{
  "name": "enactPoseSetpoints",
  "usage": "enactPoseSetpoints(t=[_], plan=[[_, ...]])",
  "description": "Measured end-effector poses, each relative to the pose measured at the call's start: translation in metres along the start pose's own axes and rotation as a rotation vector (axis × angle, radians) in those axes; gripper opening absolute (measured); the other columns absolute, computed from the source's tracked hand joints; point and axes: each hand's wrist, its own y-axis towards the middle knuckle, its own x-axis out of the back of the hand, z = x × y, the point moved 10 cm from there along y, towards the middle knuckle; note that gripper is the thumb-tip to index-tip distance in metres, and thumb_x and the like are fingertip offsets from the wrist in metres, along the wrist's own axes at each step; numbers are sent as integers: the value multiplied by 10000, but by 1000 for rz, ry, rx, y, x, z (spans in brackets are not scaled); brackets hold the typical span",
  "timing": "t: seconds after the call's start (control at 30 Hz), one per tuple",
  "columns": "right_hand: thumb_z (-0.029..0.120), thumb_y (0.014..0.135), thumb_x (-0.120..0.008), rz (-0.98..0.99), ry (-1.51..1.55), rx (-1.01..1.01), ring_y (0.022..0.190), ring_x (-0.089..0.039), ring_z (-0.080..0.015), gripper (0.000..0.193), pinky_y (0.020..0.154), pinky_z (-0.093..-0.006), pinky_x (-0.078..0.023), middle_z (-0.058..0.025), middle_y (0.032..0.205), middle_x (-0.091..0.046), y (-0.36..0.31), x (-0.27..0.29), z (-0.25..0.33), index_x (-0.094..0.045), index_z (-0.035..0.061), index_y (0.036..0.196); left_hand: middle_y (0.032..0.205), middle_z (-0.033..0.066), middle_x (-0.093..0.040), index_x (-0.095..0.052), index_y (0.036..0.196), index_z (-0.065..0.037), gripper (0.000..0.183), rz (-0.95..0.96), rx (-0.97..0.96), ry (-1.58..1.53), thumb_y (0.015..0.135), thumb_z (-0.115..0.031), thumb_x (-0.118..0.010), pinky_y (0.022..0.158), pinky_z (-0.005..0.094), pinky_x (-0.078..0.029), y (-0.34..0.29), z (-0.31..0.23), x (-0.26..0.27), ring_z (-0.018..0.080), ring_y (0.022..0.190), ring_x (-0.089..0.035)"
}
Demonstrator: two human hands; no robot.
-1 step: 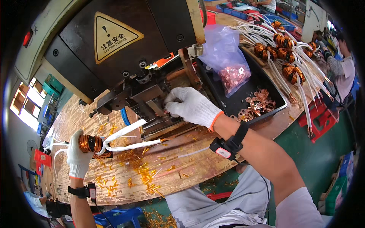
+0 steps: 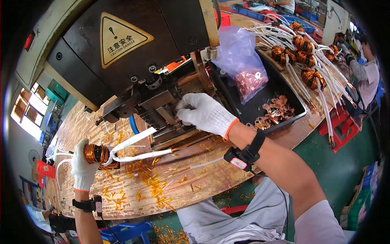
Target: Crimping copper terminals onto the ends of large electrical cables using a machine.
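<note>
Left knit-gloved fingers (image 2: 80, 153) grip ridged copper-coloured coil (image 2: 94, 154); scuffed wooden tabletop (image 2: 217, 179).

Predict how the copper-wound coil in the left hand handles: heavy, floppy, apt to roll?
The copper-wound coil is probably heavy for its size, given its dense windings. Its white-sleeved leads are likely fairly stiff: two run nearly straight. Rolling seems unlikely, as leads jutting from both sides should brace it.

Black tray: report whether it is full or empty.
Neither: the black tray is partly filled. Copper lugs and a plastic bag occupy parts of it, while bare black bottom shows.
</note>
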Motion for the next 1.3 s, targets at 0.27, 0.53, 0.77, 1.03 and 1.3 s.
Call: enactPoseSetpoints(t=[0.27, 0.53, 0.77, 1.03, 1.3], plan=[[213, 872, -682, 25, 53, -10, 766, -677, -202, 248, 745, -336, -535, -121, 821, -720, 4, -2, -9, -715, -7, 983, 1278, 141, -643, -542, 1335, -68, 754, -13, -28, -5, 641, 78, -799, 1004, 385, -525, 3, 0, -2, 325, 1175, -657], [217, 861, -674, 32, 39, -4, 741, -669, -200, 245, 719, -339, -530, -117, 802, -719, 7, -4, -9, -716, -1, 962, 1238, 146, -644, -559, 1322, -66, 770, -28, -27, -23, 612, 78, -820, 986, 395, -525, 2, -2, 0, 342, 1147, -649], [229, 854, -674, 18, 23, 3, 722, -669, -201, 251, 707, -345, -531, -116, 774, -715, 7, -2, -10, -719, -1, 944, 1247, 147, -642, -555, 1330, -68, 766, -15, -35, -33, 626, 74, -823, 979, 400, -528, 1, -4, 0, 343, 1146, -648], [226, 854, -672, 13, 34, 23, 720, -667, -201, 246, 711, -345, -531, -124, 774, -713, 7, -2, -7, -718, -5, 927, 1259, 148, -639, -554, 1334, -71, 776, -1, -24, -38, 623, 67, -831, 987, 408, -525, 1, -1, -2, 351, 1157, -642], [211, 861, -672, 17, 53, 7, 709, -653, -186, 235, 706, -337, -528, -122, 770, -707, 5, -2, -4, -715, -11, 924, 1266, 142, -627, -536, 1337, -64, 770, 9, -38, -13, 633, 87, -806, 1023, 378, -509, 1, -2, -4, 322, 1183, -634]])
